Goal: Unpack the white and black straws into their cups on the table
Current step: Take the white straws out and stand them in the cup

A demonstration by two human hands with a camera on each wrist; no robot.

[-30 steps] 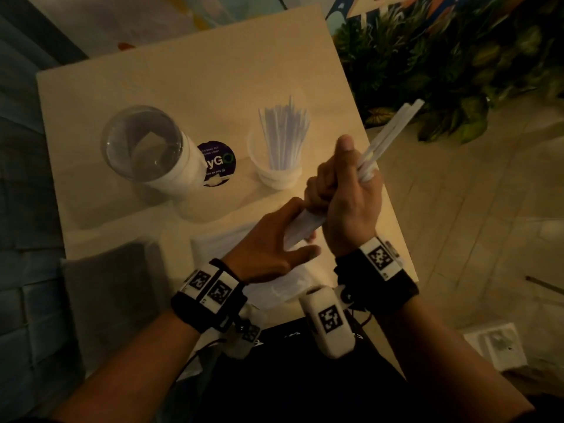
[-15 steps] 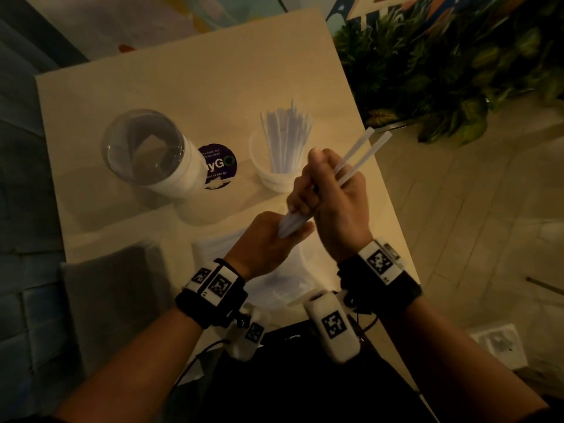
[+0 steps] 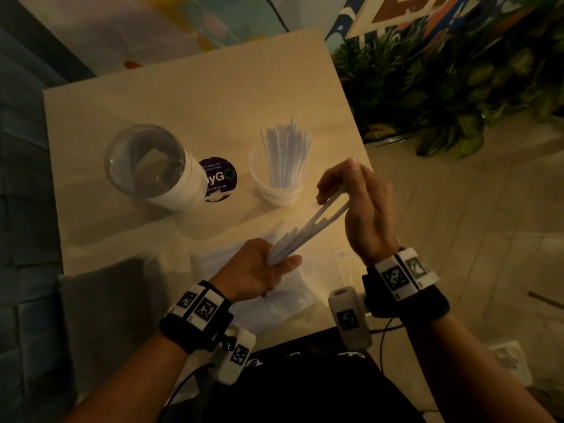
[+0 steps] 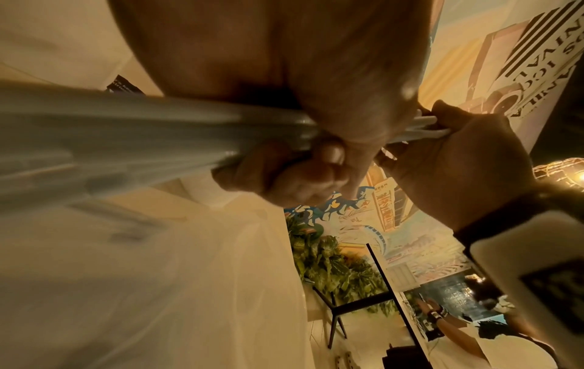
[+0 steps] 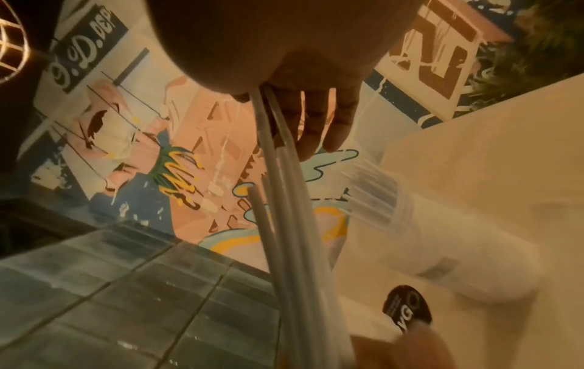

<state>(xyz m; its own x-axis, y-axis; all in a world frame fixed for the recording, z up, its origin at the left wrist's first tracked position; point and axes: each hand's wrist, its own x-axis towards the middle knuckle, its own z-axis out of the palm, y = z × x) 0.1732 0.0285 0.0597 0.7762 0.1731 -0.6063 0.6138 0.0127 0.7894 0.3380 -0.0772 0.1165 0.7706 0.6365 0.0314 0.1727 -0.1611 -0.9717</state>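
Note:
A bundle of white straws (image 3: 311,227) in a clear wrapper stretches between my hands above the table's front. My left hand (image 3: 270,264) grips its lower end; the left wrist view shows my fingers (image 4: 300,174) curled round the wrapped straws (image 4: 158,119). My right hand (image 3: 338,192) pinches the upper ends of two straws that stand out from the rest; in the right wrist view these straws (image 5: 284,199) run under my thumb. A small clear cup (image 3: 274,193) with several white straws stands just left of my right hand. No black straws are visible.
A larger clear-topped white cup (image 3: 152,169) stands at the left, with a round dark sticker (image 3: 218,178) beside it. Crumpled clear plastic (image 3: 290,297) lies on the table (image 3: 198,96) under my left hand. The table's right edge is beside my right hand, with plants (image 3: 457,87) beyond.
My right hand has slid up the bundle to the straw tips and moved right. My left hand has dropped toward me, so the hands are farther apart and two straws are drawn partly out.

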